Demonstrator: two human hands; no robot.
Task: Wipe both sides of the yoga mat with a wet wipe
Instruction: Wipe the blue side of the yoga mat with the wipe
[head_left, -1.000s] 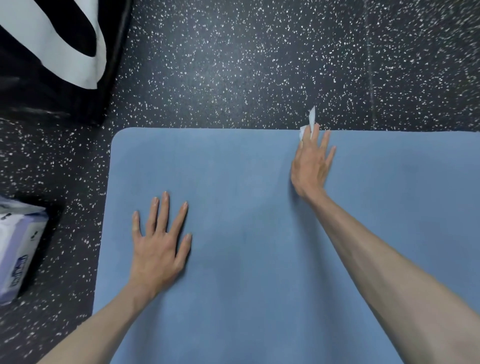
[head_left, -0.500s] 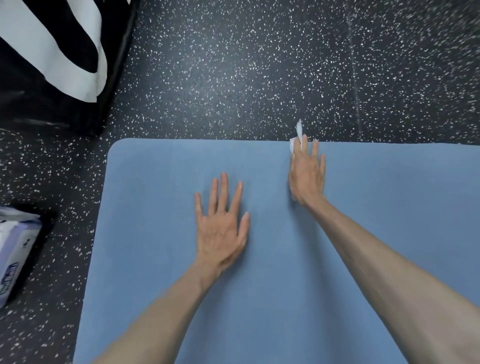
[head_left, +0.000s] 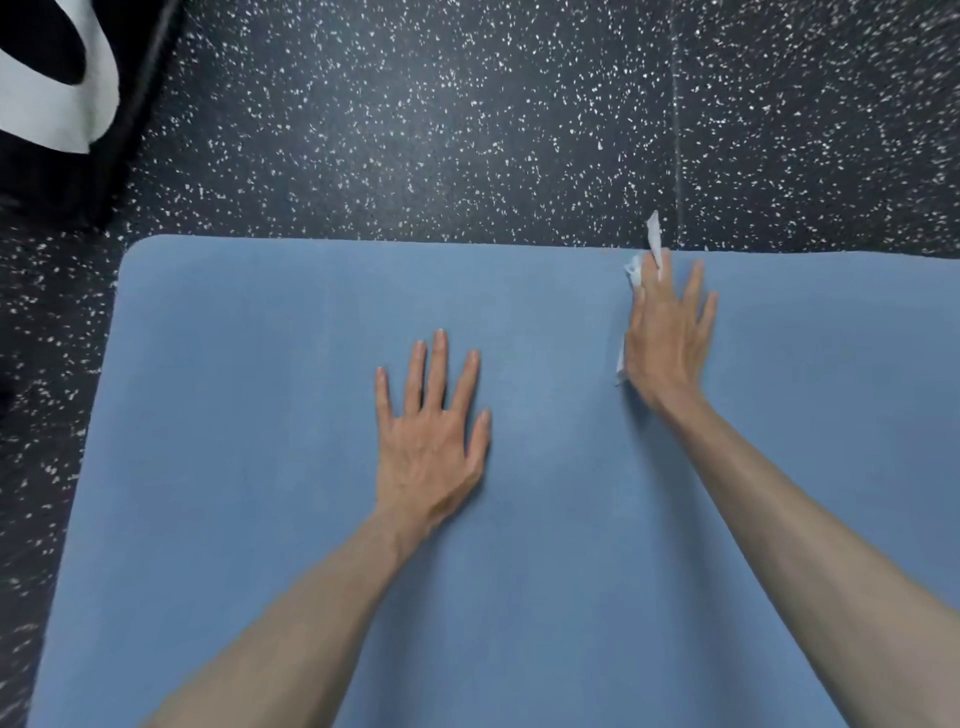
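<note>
The soft, floppy yoga mat (head_left: 260, 415) is spread on the floor (head_left: 415, 130), pinned by the flat, released left hand (head_left: 428, 441) while the limp wet wipe (head_left: 653, 236) is pressed at one o'clock under the flat right hand (head_left: 667, 338), and is best lifted by its edge.

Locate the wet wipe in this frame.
In the head view, the wet wipe lies under the right hand, right of center at the yoga mat's far edge, poking past the fingers.
</note>
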